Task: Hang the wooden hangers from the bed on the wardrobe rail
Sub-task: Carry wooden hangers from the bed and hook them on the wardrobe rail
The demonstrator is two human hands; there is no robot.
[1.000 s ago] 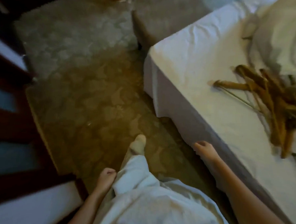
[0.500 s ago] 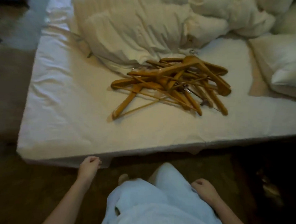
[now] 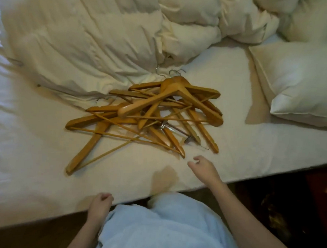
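A loose heap of wooden hangers (image 3: pixel 155 114) lies on the bed (image 3: pixel 34 155), near the middle of the white sheet and a little back from the near edge. They cross one another at all angles, several metal hooks pointing toward the rumpled duvet (image 3: pixel 91 40) just behind them; one long hanger sticks out toward the near left corner of the heap. A bare strip of sheet runs between the heap and the mattress edge, and more open sheet lies to the left of the heap. To the right, a pillow (image 3: pixel 303 83) sits well apart from the hangers, with flat sheet between them.

The right hand (image 3: pixel 204 168) is over the near strip of sheet, just beside the closest hanger ends but not touching them. Its fingers are loosely curled and partly open, holding nothing. The left hand (image 3: pixel 99 205) is at the mattress edge, lower left, fingers curled in toward the palm and empty; whether it rests on the edge I cannot tell.

The person stands close against the bed in light blue clothing (image 3: pixel 163 228). Dark floor (image 3: pixel 287 206) shows along the near side of the bed, dim and hard to read.
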